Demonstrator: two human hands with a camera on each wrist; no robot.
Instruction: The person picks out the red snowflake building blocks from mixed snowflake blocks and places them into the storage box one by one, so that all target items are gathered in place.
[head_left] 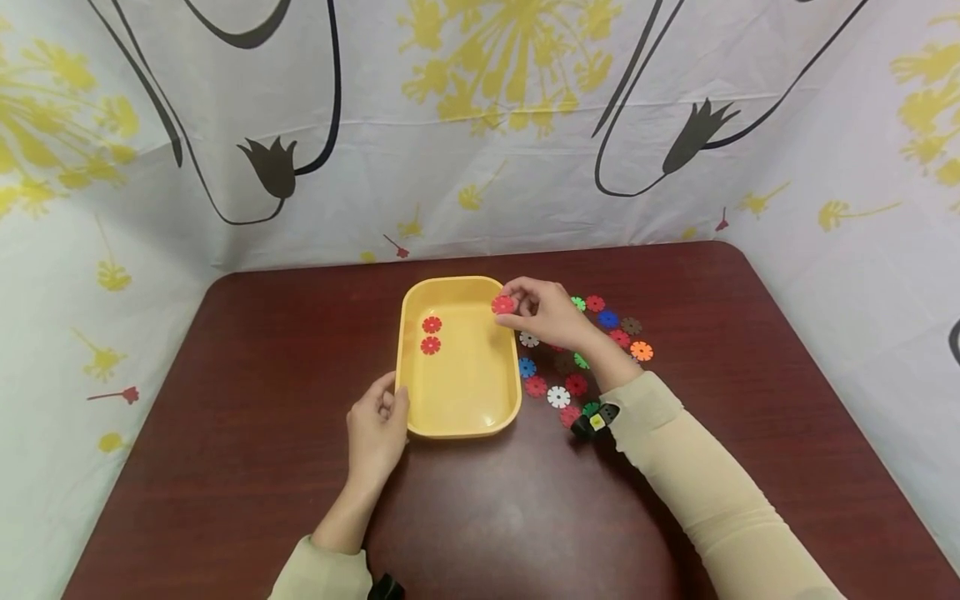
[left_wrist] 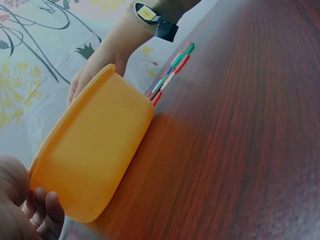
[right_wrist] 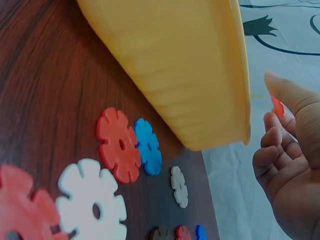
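A yellow plastic tray (head_left: 457, 400) stands on the table, with two red snowflake discs (head_left: 431, 335) lying inside it on the left. My left hand (head_left: 377, 429) grips the tray's near left edge, thumb at the rim and fingers curled against the outer wall, as the left wrist view shows. Over the tray's far right rim, my right hand (head_left: 551, 312) pinches a red snowflake disc (head_left: 502, 305) between thumb and fingers. In the right wrist view only a sliver of that disc shows behind the thumb.
Several loose snowflake discs in red, white, blue, green, brown and orange lie right of the tray, such as a white disc (head_left: 558, 397) and an orange disc (head_left: 641, 350). Patterned cloth (head_left: 480, 192) hangs behind the dark wooden table (head_left: 277, 400).
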